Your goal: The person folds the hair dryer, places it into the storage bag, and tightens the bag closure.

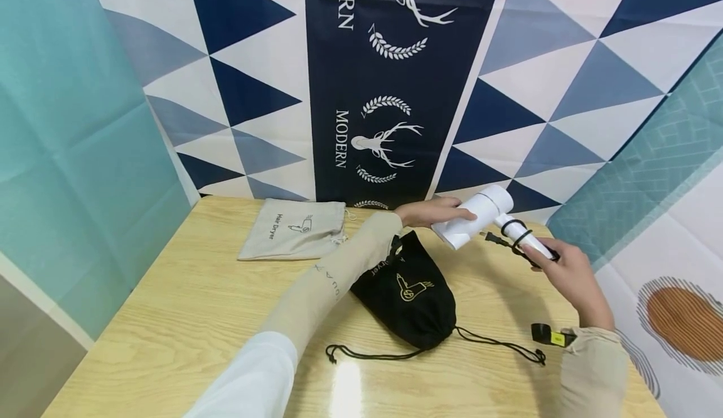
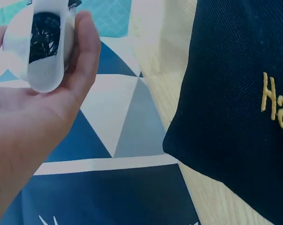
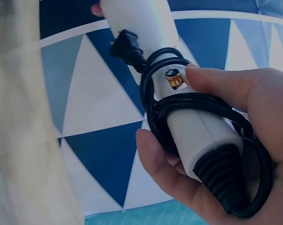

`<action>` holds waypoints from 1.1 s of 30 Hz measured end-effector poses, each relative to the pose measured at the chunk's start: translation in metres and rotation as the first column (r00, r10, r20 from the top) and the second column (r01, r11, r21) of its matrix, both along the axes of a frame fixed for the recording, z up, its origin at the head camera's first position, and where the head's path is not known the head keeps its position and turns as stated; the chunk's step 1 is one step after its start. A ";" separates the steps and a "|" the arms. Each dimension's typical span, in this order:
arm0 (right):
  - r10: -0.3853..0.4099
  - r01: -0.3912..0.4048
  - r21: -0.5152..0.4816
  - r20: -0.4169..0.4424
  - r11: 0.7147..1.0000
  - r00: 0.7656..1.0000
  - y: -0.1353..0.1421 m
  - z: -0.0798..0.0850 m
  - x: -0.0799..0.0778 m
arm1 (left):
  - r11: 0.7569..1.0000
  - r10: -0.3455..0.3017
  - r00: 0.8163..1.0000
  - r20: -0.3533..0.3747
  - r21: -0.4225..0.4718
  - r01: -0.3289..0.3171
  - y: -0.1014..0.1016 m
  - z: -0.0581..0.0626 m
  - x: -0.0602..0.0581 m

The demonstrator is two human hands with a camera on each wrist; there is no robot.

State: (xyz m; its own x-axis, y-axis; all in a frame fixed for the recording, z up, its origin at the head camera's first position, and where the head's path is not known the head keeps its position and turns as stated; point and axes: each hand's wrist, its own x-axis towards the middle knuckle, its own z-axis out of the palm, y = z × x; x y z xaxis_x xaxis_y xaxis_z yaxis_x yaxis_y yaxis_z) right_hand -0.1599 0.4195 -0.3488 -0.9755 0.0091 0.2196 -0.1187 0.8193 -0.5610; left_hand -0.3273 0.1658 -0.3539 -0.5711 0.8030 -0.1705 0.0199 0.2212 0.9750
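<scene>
Both hands hold a white hair dryer (image 1: 490, 201) in the air above the right side of the table. My left hand (image 1: 425, 213) grips the barrel at its nozzle end. In the left wrist view, the dryer's narrow nozzle (image 2: 50, 75) faces the camera, with thumb and fingers on either side. Around the handle (image 3: 197, 126) my right hand (image 1: 572, 278) curls its fingers, the thumb near a small switch. A black power cord (image 3: 197, 101) is wound about the handle, and its plug (image 3: 127, 44) sticks out. Under the left forearm lies a black drawstring pouch (image 1: 415, 317).
A light grey pouch (image 1: 299, 245) marked "Hair Dryer" lies flat at the back left of the wooden table (image 1: 186, 317). The black pouch's drawstrings (image 1: 503, 341) trail to both sides. Patterned cloth (image 1: 260, 91) hangs along the table's back edge.
</scene>
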 end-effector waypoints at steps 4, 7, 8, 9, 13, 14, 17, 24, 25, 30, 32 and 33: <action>0.023 -0.023 0.006 -0.001 1.000 1.000 -0.008 0.007 0.004 | 0.999 -0.051 0.998 0.036 0.013 0.051 -0.011 0.004 0.000; 0.041 -0.041 0.007 -0.011 0.999 0.999 -0.018 0.012 0.007 | 0.998 -0.063 0.996 0.056 0.034 0.061 -0.020 0.007 0.002; 0.051 -0.051 0.011 -0.024 0.999 0.998 -0.022 0.014 0.007 | 0.997 -0.064 0.996 0.066 0.047 0.061 -0.022 0.008 0.003; 0.057 -0.057 0.018 -0.034 0.998 0.998 -0.025 0.017 0.008 | 0.997 -0.061 0.995 0.075 0.060 0.057 -0.024 0.009 0.005; 0.077 -0.072 0.051 -0.088 0.996 0.993 -0.035 0.023 0.009 | 0.996 -0.002 0.999 0.041 0.086 -0.001 -0.026 0.014 0.012; 0.078 -0.073 0.053 -0.096 0.996 0.992 -0.037 0.024 0.010 | 0.996 0.017 0.999 0.028 0.089 -0.020 -0.027 0.015 0.014; 0.081 -0.076 0.050 -0.101 0.996 0.992 -0.042 0.025 0.010 | 0.994 0.054 0.998 -0.029 0.094 -0.051 -0.030 0.016 0.018; 0.080 -0.076 0.045 -0.090 0.996 0.993 -0.051 0.024 0.009 | 0.992 0.109 0.984 -0.144 0.082 -0.098 -0.040 0.017 0.026; 0.080 -0.077 0.045 -0.082 0.996 0.993 -0.052 0.025 0.008 | 0.991 0.117 0.982 -0.151 0.085 -0.105 -0.041 0.017 0.027; 0.096 -0.094 0.027 -0.055 0.995 0.994 -0.054 0.026 0.008 | 0.990 0.126 0.979 -0.158 0.083 -0.114 -0.046 0.015 0.028; 0.101 -0.100 0.019 -0.059 0.995 0.993 -0.055 0.025 0.008 | 0.990 0.123 0.979 -0.161 0.085 -0.111 -0.048 0.015 0.028; 0.104 -0.103 0.016 -0.064 0.995 0.993 -0.056 0.025 0.007 | 0.990 0.124 0.980 -0.158 0.090 -0.111 -0.049 0.015 0.029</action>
